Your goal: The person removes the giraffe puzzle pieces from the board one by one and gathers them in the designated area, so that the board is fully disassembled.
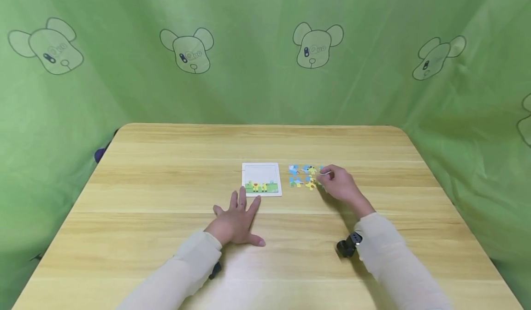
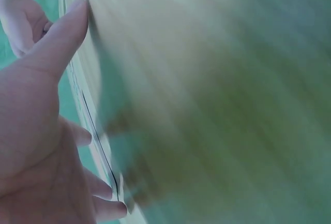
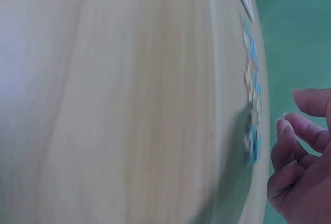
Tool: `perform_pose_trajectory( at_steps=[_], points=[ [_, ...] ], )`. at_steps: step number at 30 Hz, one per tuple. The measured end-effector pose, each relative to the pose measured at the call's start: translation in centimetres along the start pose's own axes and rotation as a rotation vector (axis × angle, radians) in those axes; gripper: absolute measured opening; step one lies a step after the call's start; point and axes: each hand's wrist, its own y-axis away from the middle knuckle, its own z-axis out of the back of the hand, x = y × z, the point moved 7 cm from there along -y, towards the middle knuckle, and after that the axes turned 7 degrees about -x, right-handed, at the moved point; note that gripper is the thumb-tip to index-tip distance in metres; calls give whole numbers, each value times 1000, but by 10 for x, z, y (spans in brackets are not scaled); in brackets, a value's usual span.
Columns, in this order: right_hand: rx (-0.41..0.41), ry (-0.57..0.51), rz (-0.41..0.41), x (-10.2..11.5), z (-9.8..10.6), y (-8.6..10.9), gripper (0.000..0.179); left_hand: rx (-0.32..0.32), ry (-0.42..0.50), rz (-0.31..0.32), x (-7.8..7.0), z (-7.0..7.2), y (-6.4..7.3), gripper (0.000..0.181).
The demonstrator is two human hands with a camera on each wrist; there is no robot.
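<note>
A white square puzzle frame [image 1: 261,176] lies mid-table, its bottom row filled with green and yellow pieces [image 1: 261,187]. My left hand [image 1: 236,220] is spread in front of it, fingers straight, fingertips at its near edge. In the left wrist view, the left thumb [image 2: 62,40] stands away from the fingers. Beside the frame on the right lie several loose blue and yellow jigsaw pieces [image 1: 311,169]. Over their right end is my right hand [image 1: 340,183], with bent fingers. A pale sliver shows at its fingertips in the head view; I cannot tell whether it is a piece.
The pale wooden table [image 1: 166,162] runs back to a green curtain [image 1: 253,93] printed with animal heads. Dark wrist devices, one of them a small black camera [image 1: 346,247], sit under both sleeves. In the right wrist view the loose pieces [image 3: 252,79] line the far side, with the hand's shadow near them.
</note>
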Motion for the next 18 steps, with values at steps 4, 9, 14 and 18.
perform_pose_trajectory(
  at_steps=[4,9,14,18],
  points=[
    [11,-18,25,11,-7,-1,37,1,4,6,-2,1,2,112],
    [33,-44,55,28,-20,-3,35,-4,-14,12,-3,0,3,109],
    [54,-62,106,49,-36,-2,33,-10,-23,12,-4,0,2,110],
    [99,-71,119,65,-52,-2,32,-8,-22,17,-5,1,2,111]
  ],
)
